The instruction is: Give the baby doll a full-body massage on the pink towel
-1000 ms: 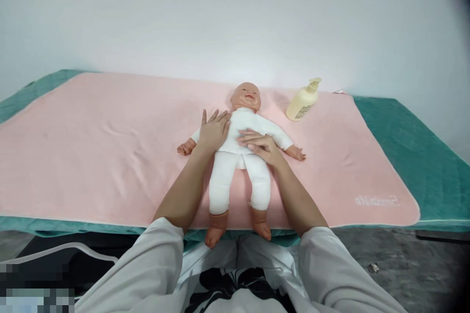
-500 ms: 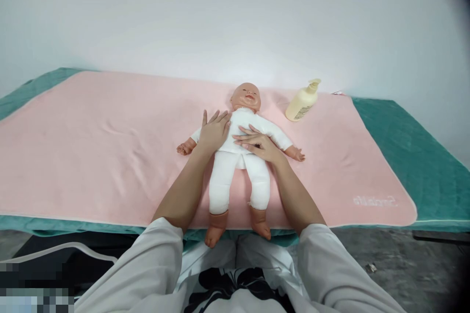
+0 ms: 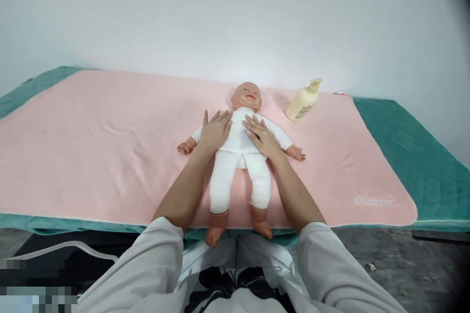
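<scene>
A baby doll (image 3: 240,132) with a white cloth body lies on its back, head toward the wall and feet over the near edge. My left hand (image 3: 216,132) rests on the left side of its chest and upper arm, fingers extended and thumb spread out. On the right side of the chest lies my right hand (image 3: 262,137), its fingers stretched toward the doll's shoulder. Neither hand grips anything. Beneath the doll is a pink mat (image 3: 110,146).
A pale yellow pump bottle (image 3: 301,103) stands on the mat, right of the doll's head. The mat covers a green padded cover (image 3: 414,146). A white wall (image 3: 220,19) rises behind. Below at left, a pale cable or tube (image 3: 77,245) crosses a black surface.
My right hand has moved from the middle of the doll's belly up and to the right side of its chest. My left hand has stayed in place.
</scene>
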`<act>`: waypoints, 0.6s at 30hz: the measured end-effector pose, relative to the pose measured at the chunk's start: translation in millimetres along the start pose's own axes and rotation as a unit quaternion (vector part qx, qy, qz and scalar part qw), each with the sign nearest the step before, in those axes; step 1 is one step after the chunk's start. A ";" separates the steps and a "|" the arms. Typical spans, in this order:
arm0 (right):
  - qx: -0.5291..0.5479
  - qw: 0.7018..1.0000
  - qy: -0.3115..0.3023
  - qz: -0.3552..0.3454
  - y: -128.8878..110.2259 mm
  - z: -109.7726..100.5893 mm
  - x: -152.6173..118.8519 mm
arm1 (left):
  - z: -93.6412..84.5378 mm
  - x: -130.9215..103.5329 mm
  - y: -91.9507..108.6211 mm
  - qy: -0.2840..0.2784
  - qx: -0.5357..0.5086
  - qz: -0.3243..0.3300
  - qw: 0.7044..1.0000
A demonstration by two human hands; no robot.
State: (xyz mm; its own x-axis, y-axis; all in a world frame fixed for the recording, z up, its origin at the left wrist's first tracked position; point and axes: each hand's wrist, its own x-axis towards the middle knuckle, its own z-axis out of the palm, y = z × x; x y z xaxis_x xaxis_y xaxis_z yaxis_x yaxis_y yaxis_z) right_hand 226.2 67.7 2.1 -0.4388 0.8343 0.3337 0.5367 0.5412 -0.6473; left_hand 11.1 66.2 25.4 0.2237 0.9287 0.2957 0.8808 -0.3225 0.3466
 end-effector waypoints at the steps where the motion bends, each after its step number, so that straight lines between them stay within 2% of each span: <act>1: -0.004 1.000 0.004 0.007 0.6 0.1 0.0 | 0.0 0.1 0.1 0.000 -0.001 0.000 1.000; 9: -0.026 0.999 0.017 0.042 -0.5 0.1 -0.5 | 0.0 0.6 0.9 -0.002 -0.008 -0.003 1.000; 18: -0.028 0.998 0.015 0.047 1.2 0.0 -1.2 | 0.2 0.1 1.2 0.001 -0.011 -0.005 1.000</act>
State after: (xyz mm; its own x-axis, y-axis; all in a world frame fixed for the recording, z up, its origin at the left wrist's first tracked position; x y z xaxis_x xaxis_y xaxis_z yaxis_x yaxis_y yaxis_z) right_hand 227.3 67.4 1.0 -0.3639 0.8836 0.2946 0.6146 0.4655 -0.6368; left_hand 12.3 65.9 25.7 0.2140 0.9313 0.2949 0.8734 -0.3176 0.3691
